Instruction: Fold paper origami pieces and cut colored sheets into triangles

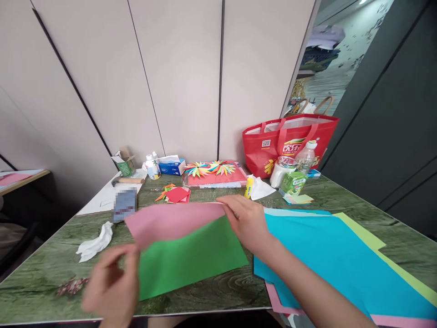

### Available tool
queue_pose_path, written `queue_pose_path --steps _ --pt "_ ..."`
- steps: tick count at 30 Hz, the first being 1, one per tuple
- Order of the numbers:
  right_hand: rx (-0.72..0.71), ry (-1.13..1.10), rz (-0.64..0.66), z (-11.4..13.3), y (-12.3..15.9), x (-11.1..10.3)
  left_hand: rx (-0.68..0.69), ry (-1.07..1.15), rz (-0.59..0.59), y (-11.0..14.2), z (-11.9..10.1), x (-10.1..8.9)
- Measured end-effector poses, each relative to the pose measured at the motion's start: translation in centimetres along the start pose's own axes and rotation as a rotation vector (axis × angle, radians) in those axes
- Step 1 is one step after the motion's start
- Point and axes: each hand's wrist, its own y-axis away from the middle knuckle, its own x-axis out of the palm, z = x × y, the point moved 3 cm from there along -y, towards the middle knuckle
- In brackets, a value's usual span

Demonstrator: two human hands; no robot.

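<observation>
A pink sheet of paper (177,221) is raised at a slant and bowed above a green sheet of paper (194,259) in front of me. My right hand (247,221) is closed on the pink sheet's upper right corner, its fingertips over the far edge. At the lower left corner of the pink sheet, my left hand (114,282) is blurred by motion, thumb and forefinger curled together in a pinch on it. Under my right forearm lies a stack of coloured paper (317,255), blue on top, with pale green and pink edges showing.
Behind are paper pinwheel shapes (208,168) on a red pack, red paper pieces (178,194), a glue stick (249,187) and a tissue box (171,166). A hammer (128,181) and crumpled tissue (95,242) lie left. A red bag (259,150), bottle (305,157) and green box (294,183) stand right.
</observation>
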Motion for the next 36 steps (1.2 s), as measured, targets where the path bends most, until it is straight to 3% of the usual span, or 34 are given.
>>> queue_pose_path --steps 3,7,9,12,15,17,20,24,27,30,36 --pt "-0.13 0.012 -0.077 0.7 -0.3 -0.7 -0.064 0.1 0.219 0.6 -0.1 2.6" --pt "-0.301 0.032 -0.044 1.0 0.8 -0.7 -0.193 0.166 0.188 -1.2 0.3 3.5" --pt "-0.325 0.001 -0.04 0.3 1.4 -0.9 -0.093 0.176 0.17 -2.0 0.5 3.2" --pt "-0.343 -0.069 -0.038 -1.2 2.0 -1.1 0.221 0.129 0.2 -2.0 0.8 2.3" --pt "-0.352 -0.096 0.053 -3.3 2.9 -0.6 0.513 0.086 0.377 -0.9 1.3 1.7" --pt "-0.319 -0.074 0.194 -4.6 3.8 0.0 0.589 0.061 0.521 0.0 1.8 1.7" --pt "-0.238 -0.05 0.477 -5.7 5.5 1.0 0.519 0.031 0.664 1.4 2.9 2.0" --pt "-0.109 -0.206 0.711 -3.7 6.8 1.4 0.358 -0.033 0.614 2.6 3.6 2.7" --pt "0.055 -0.433 0.751 -1.1 6.6 2.1 0.267 -0.029 0.532 2.5 3.3 3.2" --pt "0.304 -0.587 0.781 -0.2 5.9 4.0 0.162 -0.011 0.518 1.8 3.1 3.7" --pt "0.527 -0.617 0.728 -2.9 4.4 7.8 -0.041 0.024 0.487 0.7 4.2 4.0"
